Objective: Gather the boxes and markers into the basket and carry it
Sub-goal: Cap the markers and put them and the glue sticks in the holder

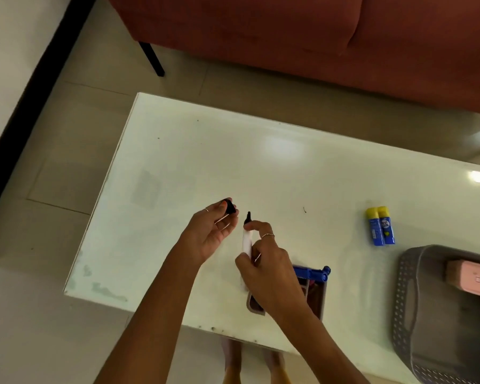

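Head view: right hand (266, 268) grips marker (247, 239) (left hand (213, 231) pinches cap (230, 205)).

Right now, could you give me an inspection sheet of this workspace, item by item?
Surface: white glossy table, scuffed at its near edge.
Job's things: grey basket holding a pink box; uncapped marker; black cap.
Clutter: two glue sticks; small holder with a blue item.
Hands: left hand pinches the cap; right hand grips the marker.
Cables: nothing seen.
Surroundings: red sofa, tiled floor.
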